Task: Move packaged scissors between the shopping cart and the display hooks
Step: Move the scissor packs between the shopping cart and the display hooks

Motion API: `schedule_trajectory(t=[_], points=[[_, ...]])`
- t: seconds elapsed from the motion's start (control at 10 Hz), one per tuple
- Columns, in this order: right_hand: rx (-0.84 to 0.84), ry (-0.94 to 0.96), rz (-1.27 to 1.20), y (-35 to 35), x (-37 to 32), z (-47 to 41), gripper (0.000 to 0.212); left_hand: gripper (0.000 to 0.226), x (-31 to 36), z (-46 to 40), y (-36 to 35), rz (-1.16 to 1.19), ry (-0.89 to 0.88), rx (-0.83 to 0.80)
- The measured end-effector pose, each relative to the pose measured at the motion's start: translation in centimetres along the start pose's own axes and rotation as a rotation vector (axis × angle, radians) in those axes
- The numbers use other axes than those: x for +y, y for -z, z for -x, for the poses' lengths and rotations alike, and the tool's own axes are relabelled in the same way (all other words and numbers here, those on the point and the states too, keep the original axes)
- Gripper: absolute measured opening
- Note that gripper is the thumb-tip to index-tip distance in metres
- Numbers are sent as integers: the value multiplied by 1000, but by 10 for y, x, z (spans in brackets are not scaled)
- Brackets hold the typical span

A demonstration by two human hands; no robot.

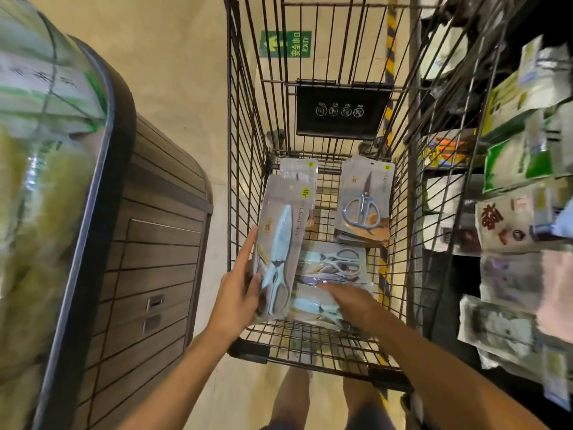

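I look down into a black wire shopping cart (245,156). My left hand (238,290) grips a grey pack of light-blue scissors (279,243), held upright against the cart's left wall. My right hand (347,301) reaches into the cart with straight fingers over a flat pack of blue scissors (313,307) on the cart floor. Beside it lies another pack with pale scissors (338,262). A stack of packs with silver scissors (362,203) lies at the far right of the cart. One more grey pack (299,170) stands behind the held one.
Display racks with hanging packaged goods (511,212) run along the right of the cart. A wood-panelled counter with a curved glass cover (148,243) stands on the left. My legs show below the cart's near edge. A green exit sign is on the floor beyond.
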State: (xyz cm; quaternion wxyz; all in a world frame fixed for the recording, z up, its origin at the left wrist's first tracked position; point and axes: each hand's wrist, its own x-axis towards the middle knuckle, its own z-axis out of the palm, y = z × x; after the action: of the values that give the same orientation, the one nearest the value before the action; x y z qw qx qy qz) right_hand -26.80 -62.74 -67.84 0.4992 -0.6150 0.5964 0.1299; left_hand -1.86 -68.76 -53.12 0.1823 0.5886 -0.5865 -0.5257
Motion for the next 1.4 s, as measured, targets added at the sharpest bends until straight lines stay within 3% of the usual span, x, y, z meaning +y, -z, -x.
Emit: schedule_trajectory(t=[0.1,0.3,0.4,0.5,0.6,0.7,0.8,1.3,1.4], points=[[10,10,0,21,-5,23,44,70,14,5,10,-33,-32,1],[214,-108,-283,74,-17,95,55,72,69,17,34,7,-100,18],[404,-135,-340,113,-45,147,28,70,102,21,44,38,-154,35],[556,-109,-564,129,-55,192,55,72,132,27,51,65,-221,57],[712,-67,-721,133,-65,225,46,80,151,33,56,74,-263,32],[918,-4,-831,129,-75,273,48,83,183,49,62,143,-326,19],[1029,23,-876,128,-79,309,69,82,208,60,62,157,-393,11],[1503,311,-1022,54,-93,510,65,83,309,202,-3,238,-679,-251],[1594,308,-1045,27,-92,546,63,104,317,231,-20,243,-683,-341]])
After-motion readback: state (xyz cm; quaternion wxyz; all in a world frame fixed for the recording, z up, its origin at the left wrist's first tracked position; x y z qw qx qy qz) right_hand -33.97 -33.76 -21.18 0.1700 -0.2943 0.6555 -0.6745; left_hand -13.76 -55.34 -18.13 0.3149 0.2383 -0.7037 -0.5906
